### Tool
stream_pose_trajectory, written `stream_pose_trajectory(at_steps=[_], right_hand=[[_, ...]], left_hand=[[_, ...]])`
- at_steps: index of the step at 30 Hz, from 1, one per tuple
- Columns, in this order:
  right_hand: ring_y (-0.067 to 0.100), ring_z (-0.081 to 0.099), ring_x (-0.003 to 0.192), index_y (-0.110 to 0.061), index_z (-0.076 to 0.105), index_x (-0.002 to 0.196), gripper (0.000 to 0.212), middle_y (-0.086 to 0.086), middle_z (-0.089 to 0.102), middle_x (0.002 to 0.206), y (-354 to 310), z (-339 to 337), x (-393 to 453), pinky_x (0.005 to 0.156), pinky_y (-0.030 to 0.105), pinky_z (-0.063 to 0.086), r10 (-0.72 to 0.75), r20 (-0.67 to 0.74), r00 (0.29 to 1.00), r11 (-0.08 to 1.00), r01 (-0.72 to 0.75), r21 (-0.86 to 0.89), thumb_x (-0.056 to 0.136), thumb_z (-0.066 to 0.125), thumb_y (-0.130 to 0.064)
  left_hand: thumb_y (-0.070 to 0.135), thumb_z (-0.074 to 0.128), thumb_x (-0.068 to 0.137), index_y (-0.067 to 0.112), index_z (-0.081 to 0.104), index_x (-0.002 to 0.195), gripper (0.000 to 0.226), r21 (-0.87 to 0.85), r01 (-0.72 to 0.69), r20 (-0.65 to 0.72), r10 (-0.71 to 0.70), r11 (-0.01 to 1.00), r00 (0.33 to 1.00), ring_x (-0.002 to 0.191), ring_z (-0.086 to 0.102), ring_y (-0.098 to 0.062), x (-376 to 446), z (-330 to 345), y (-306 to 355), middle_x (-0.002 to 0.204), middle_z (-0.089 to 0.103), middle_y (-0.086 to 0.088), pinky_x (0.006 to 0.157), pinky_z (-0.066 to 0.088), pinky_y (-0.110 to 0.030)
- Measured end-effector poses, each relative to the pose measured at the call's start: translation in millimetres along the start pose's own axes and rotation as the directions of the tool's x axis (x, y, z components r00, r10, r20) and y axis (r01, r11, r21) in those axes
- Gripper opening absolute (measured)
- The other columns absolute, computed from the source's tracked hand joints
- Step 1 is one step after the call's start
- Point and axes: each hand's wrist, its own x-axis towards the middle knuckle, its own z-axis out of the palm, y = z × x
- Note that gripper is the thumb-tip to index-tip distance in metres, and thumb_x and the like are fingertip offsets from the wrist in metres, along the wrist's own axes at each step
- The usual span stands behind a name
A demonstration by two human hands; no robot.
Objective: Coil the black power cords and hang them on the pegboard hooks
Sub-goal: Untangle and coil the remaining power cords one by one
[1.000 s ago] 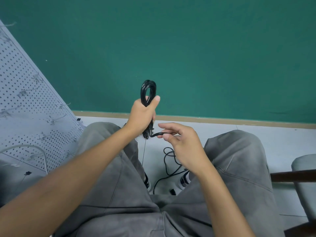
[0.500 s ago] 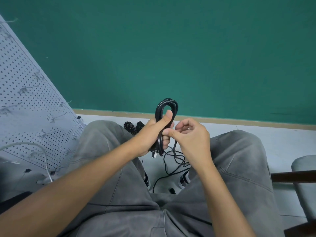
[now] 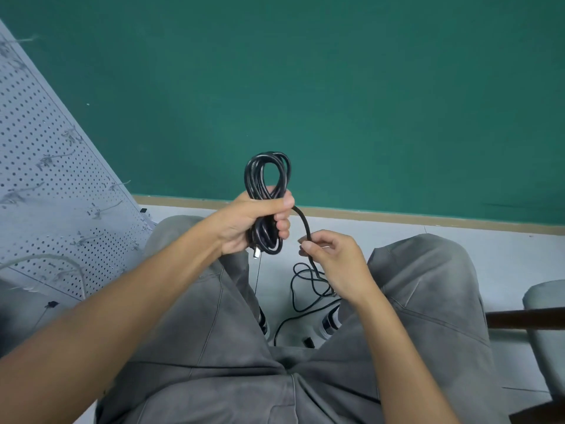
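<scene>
My left hand (image 3: 256, 221) is closed around a bundle of loops of the black power cord (image 3: 267, 175), held upright above my knees; a metal plug tip pokes out below the fist. A free strand arcs from the bundle down to my right hand (image 3: 333, 258), which pinches it between thumb and fingers. The remaining cord (image 3: 305, 283) lies in loose curls on the floor between my feet. The grey pegboard (image 3: 46, 191) with small wire hooks leans at the left.
I sit with grey-trousered legs (image 3: 214, 347) spread, shoes on a pale floor (image 3: 504, 258). A green wall (image 3: 336, 87) with a tan baseboard faces me. A grey chair (image 3: 544, 319) with a dark wooden bar stands at the right. A pale cable (image 3: 55, 260) curves over the pegboard's lower part.
My right hand has slid away from the bundle, down and right along the free strand. The coil in my left hand looks thicker, with more loops than a second ago.
</scene>
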Motion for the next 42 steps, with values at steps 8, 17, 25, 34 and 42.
stream_pose_trajectory(at_steps=[8,17,25,34,42], right_hand=[[0.023,0.075,0.083,-0.008,0.070,0.093,0.008,0.007,0.077,0.081,-20,-4,-3,0.095,0.044,0.059,0.135,-0.137,0.981,0.915,-0.070,0.398,0.090,0.074,-0.002],[0.013,0.071,0.078,-0.007,0.070,0.095,0.006,0.011,0.077,0.089,-36,-7,-4,0.073,0.019,0.054,0.008,-0.192,0.981,0.926,0.065,0.373,0.092,0.072,-0.002],[0.017,0.072,0.066,-0.012,0.075,0.084,0.010,0.002,0.076,0.076,-37,-12,-5,0.072,0.033,0.061,-0.019,-0.288,0.958,0.975,0.081,0.205,0.082,0.084,-0.012],[0.018,0.063,0.074,-0.010,0.070,0.099,0.029,0.008,0.071,0.087,-19,-5,4,0.086,0.039,0.056,0.071,-0.258,0.964,0.943,0.020,0.333,0.097,0.068,-0.039],[0.003,0.065,0.106,-0.028,0.065,0.118,0.061,-0.007,0.074,0.113,-11,17,-2,0.088,0.016,0.041,0.083,0.081,0.993,0.997,-0.083,-0.004,0.106,0.012,-0.058]], left_hand=[[0.018,0.078,0.079,-0.008,0.064,0.122,0.052,0.064,0.101,-0.174,-0.088,0.993,0.981,0.059,0.056,-0.015,9,-18,-13,0.066,0.056,-0.002,0.059,0.055,-0.027],[0.045,0.093,0.067,0.022,0.081,0.108,0.049,0.182,0.232,-0.110,-0.215,0.955,0.970,0.094,0.065,-0.029,17,-1,-50,0.107,0.077,-0.013,0.079,0.048,-0.037],[0.020,0.076,0.090,0.003,0.064,0.132,0.047,0.281,0.171,0.006,-0.180,0.944,0.984,0.073,0.061,-0.016,17,16,-43,0.084,0.069,-0.001,0.069,0.050,-0.029],[0.020,0.066,0.097,0.023,0.077,0.088,0.014,0.262,0.083,0.054,-0.101,0.962,0.993,0.073,0.065,-0.021,18,24,-29,0.074,0.057,-0.011,0.075,0.057,-0.031],[0.034,0.068,0.094,0.015,0.054,0.079,0.028,-0.206,-0.069,-0.260,0.013,0.976,0.965,0.067,0.066,-0.017,45,19,-10,0.066,0.056,0.000,0.074,0.059,-0.031]])
